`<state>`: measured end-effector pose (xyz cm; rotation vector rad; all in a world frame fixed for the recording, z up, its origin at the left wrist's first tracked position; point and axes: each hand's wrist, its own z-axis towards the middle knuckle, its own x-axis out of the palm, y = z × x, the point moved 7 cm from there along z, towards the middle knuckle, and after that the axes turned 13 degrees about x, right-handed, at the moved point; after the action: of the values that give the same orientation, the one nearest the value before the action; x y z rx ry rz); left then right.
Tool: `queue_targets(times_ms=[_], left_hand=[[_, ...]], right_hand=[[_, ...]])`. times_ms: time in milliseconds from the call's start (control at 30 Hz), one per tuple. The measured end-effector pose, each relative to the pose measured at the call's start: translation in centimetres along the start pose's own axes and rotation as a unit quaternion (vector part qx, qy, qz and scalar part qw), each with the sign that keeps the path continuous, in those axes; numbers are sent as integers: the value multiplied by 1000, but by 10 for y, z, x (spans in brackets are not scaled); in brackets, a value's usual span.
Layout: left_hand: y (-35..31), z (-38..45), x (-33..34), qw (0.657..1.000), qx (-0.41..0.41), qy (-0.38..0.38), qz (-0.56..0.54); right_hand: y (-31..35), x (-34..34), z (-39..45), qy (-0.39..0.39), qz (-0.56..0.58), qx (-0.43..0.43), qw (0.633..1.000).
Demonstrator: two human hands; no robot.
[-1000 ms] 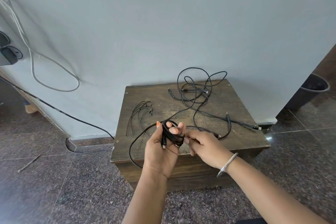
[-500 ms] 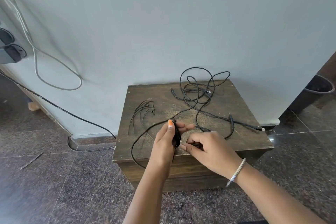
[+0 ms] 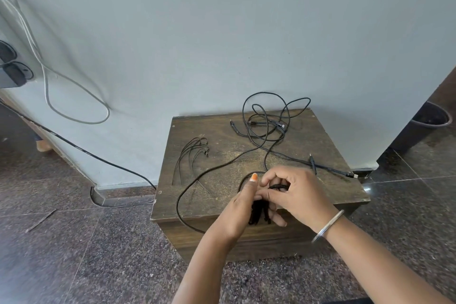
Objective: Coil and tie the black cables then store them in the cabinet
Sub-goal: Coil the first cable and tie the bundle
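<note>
Left hand (image 3: 240, 207) and right hand (image 3: 294, 195) around half-hidden black cable coil (image 3: 257, 213).

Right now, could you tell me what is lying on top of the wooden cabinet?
On the cabinet lie a tangle of black cables and thin ties. The left hand and right hand grip a coil, hiding the surface beneath.

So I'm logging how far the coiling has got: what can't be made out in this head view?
- Coiled cable: the left hand and right hand cover most of it, so loop count and any tie are hidden.
- Connector types in the loose cable tangle: too small.
- Cabinet front: arms block it; no door is discernible.
- Wall sockets: cut by the left edge.
</note>
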<state>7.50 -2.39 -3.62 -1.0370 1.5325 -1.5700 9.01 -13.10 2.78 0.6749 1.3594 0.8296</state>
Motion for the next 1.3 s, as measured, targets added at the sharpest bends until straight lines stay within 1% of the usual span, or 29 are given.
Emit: queue_targets(times_ms=[67, 133, 267, 367, 400, 467, 500, 533, 633, 700, 767, 833, 933, 1033, 1133, 1233, 1300], left_hand=[[1, 0, 3, 998, -19, 9, -51], [1, 2, 2, 995, -21, -5, -101], [-1, 3, 2, 982, -5, -37, -185], [-5, 3, 3, 963, 2, -52, -264], [-5, 3, 2, 956, 1, -59, -287], [-5, 3, 0, 943, -2, -82, -324], [-5, 3, -2, 936, 0, -100, -339], [-4, 3, -6, 926, 2, -126, -355], [-1, 1, -20, 899, 7, -211, -384], [4, 0, -30, 899, 4, -255, -356], [8, 0, -34, 909, -3, -271, -316], [10, 2, -35, 928, 2, -261, -266], [8, 5, -37, 961, 22, -234, -146], [7, 5, -37, 970, 25, -216, -107], [5, 6, -34, 977, 24, -193, -88], [1, 5, -27, 982, 36, -172, -65], [-1, 4, -24, 984, 43, -171, -34]], right_hand=[[-4, -3, 4, -5, 62, 19, 998], [-6, -2, 7, 8, 117, 27, 993], [-10, 4, 9, -5, 130, 25, 991], [-18, 12, 9, 1, 172, 67, 983], [-22, 16, 8, 17, 204, 100, 974], [-28, 32, 3, 77, 298, 178, 935], [-28, 39, 1, 102, 331, 203, 916], [-27, 44, -1, 116, 340, 216, 908], [-25, 54, -5, 134, 300, 221, 918], [-25, 59, -9, 141, 260, 230, 927], [-21, 61, -10, 146, 214, 223, 940], [-15, 58, -9, 141, 159, 184, 960], [-9, 49, -3, 102, 67, 129, 984], [-7, 45, 0, 79, -20, 97, 992], [-6, 40, 0, 30, -87, 71, 993], [-4, 35, 0, -25, -130, 50, 990], [-6, 34, 1, -39, -144, 46, 988]])
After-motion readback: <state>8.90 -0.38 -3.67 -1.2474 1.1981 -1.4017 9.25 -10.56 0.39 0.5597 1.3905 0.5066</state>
